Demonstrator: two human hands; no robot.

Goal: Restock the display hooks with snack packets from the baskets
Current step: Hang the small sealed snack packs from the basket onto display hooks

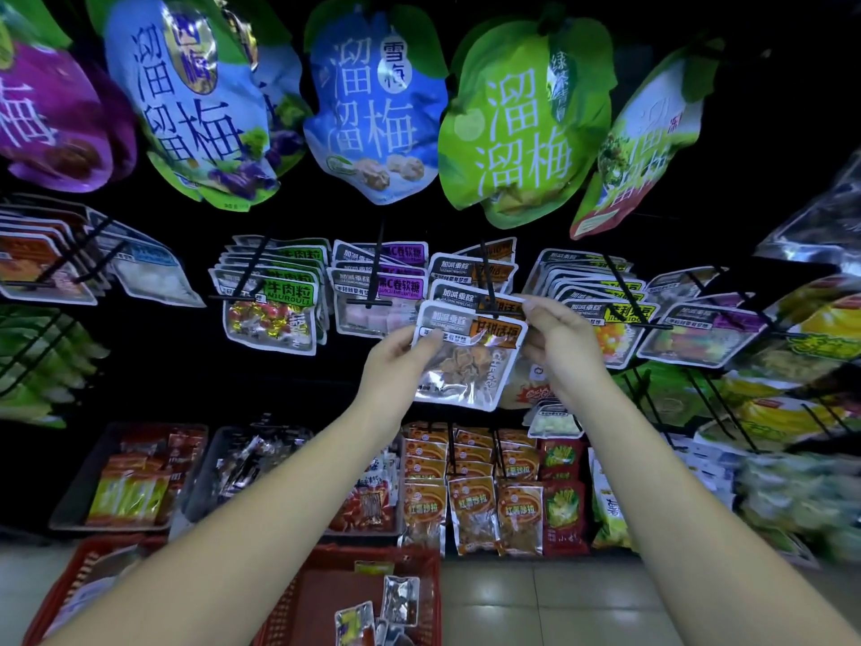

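Foil packet (466, 366) btw L hand (396, 361), R hand (559, 340)

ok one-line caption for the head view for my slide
Restocking: left hand and right hand hold an orange-labelled snack packet at a display hook, red basket below.

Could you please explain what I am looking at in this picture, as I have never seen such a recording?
There is no machine here: a person wears one camera on the head, looking forward and down at their own bare hands. The left hand and right hand both pinch an orange-labelled snack packet, its top at a black display hook carrying matching packets. Larger pouches hang above. Below, a red basket holds a few more packets.
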